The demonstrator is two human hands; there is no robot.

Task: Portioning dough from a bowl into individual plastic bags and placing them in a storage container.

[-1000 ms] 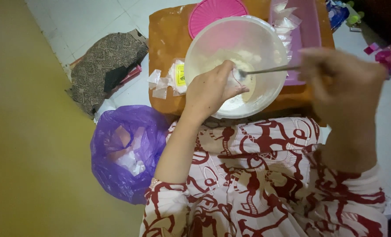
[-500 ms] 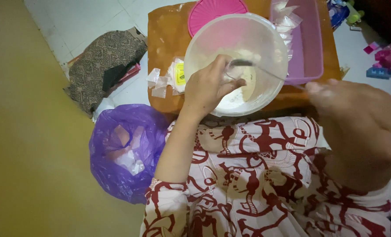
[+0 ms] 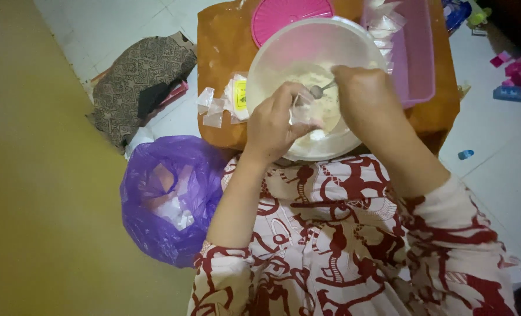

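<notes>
While over bowl (image 3: 272, 64) | right hand (image 3: 363, 96) grips spoon (image 3: 319, 90) | left hand (image 3: 275, 126) beside

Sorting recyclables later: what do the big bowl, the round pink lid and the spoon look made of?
Bowl: probably plastic, milky and translucent, matte walls.
Pink lid: likely moulded plastic, opaque, with fine radial ridges.
Spoon in the right hand: seems metal, grey with a bright glint, though mostly hidden.

Bowl (image 3: 272, 64) on the table (image 3: 219, 52), lid (image 3: 278, 14) behind (bag (image 3: 167, 199) left)
</notes>
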